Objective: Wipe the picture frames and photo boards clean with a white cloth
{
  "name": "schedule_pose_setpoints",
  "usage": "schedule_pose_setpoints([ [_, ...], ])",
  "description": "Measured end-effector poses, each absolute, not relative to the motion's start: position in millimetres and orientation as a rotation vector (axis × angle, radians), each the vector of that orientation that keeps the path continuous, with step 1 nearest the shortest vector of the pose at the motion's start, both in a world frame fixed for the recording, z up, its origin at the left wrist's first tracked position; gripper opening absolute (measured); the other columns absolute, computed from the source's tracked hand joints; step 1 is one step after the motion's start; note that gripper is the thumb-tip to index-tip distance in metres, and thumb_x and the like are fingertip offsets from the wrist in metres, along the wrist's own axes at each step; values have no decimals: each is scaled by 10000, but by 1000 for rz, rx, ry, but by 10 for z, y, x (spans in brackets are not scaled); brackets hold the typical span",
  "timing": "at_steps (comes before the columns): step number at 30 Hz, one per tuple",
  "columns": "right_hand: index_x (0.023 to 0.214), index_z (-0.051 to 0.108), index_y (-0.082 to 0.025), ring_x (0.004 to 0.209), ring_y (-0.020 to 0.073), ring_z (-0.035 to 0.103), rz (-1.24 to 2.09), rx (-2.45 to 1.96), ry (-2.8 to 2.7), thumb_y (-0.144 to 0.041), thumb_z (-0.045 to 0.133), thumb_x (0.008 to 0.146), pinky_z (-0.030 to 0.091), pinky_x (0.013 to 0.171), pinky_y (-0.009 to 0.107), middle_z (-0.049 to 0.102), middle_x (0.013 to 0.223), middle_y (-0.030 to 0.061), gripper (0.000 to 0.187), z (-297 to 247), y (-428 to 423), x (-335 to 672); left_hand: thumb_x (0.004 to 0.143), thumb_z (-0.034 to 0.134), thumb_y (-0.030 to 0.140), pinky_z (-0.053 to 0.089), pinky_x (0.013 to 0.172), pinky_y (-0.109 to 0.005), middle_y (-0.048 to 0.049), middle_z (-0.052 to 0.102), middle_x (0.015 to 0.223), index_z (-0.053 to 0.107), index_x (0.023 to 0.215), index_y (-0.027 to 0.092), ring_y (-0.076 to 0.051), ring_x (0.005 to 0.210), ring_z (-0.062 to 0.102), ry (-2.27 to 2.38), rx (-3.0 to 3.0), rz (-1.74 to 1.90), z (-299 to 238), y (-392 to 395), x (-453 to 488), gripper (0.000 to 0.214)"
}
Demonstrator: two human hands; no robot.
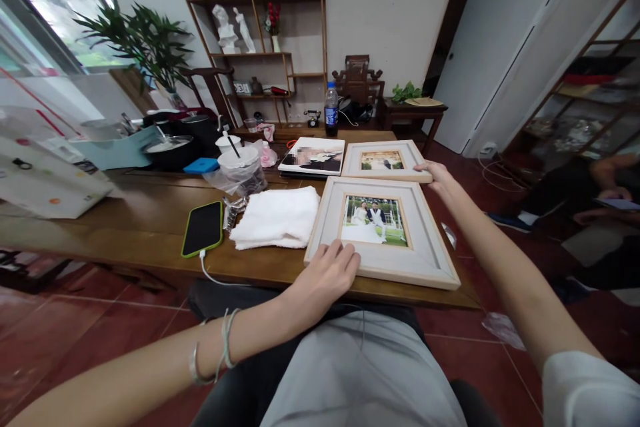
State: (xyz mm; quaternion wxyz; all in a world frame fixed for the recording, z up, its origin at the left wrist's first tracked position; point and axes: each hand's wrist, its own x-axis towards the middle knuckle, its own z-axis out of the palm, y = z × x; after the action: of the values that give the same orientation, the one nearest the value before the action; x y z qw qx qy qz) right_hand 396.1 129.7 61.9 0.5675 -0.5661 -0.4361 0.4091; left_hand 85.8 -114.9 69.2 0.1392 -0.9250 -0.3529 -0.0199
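Note:
A light wooden picture frame (383,260) with a wedding photo lies flat near the table's front edge. My left hand (327,273) is closed over its lower left rim, fingers curled onto the border; the thumb is hidden. Just behind it, a second picture frame (353,161), also holding a wedding photo, touches or nearly touches the first one's far edge. My right hand (435,175) grips this farther frame at its near right corner, thumb and fingers around the rim. A folded white towel (277,217) is left of the near frame.
Left of the towel, a phone (203,228) in a green case is plugged into a white cable. Behind stand a bagged drink cup (240,163), a photo book (313,155) and a cola bottle (331,110). Another person's hand (605,173) shows at far right.

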Motion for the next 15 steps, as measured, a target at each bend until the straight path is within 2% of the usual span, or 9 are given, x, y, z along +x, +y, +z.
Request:
schedule_pose_setpoints([
  [6,676,557,-126,511,110,536,977,-1475,-974,-4,583,625,482,514,239,548,543,-22,135,549,1489,4005,773,428,-4,432,784,-366,-128,516,1068,489,1054,115,-260,961,474,-1052,-2724,-22,677,-1086,822,312],
  [11,700,569,-134,548,104,524,863,-1566,-1033,-9,635,602,468,529,222,563,607,-17,173,521,1660,4039,809,434,13,416,828,-366,-127,506,1106,477,1065,123,-253,992,455,-1105,-2722,-27,680,-1043,798,281],
  [15,700,584,-139,603,117,531,745,-1655,-1108,-57,646,614,471,584,226,589,655,5,135,480,1750,4030,859,410,53,413,822,-359,-123,508,1104,474,1071,133,-246,993,454,-1101,-2721,-69,640,-1028,802,235],
])
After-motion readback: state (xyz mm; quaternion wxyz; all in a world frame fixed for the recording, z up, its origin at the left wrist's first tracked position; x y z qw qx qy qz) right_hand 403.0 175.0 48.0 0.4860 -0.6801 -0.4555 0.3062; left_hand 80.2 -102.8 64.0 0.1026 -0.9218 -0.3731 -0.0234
